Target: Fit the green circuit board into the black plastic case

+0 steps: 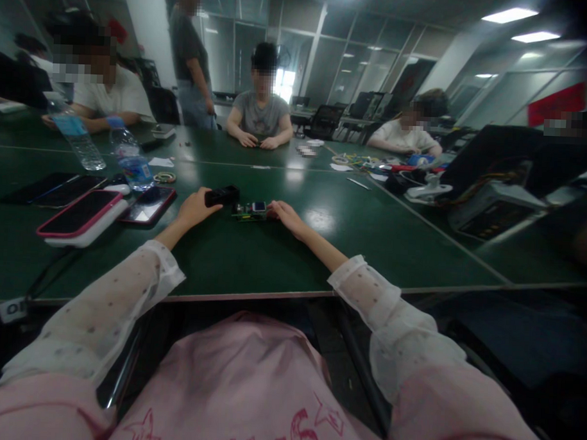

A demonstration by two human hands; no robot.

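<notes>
My left hand (198, 208) is closed around the near end of a black oblong case (222, 196), low over the green table. Just right of the case is a small green circuit board (245, 212) with a little square screen (259, 206) on top. My right hand (284, 218) is at the board's right end, its thumb and fingers pinched together at the edge there. The fingertips partly hide the spot where they meet the board.
Left of my hands lie a dark phone (148, 205), a pink-rimmed phone (84, 213) on a white block, and water bottles (132, 160). A metal-cased unit (496, 204) and monitor (507, 157) stand at right. Several people sit around the green table (394, 236); wires (367, 161) lie farther back.
</notes>
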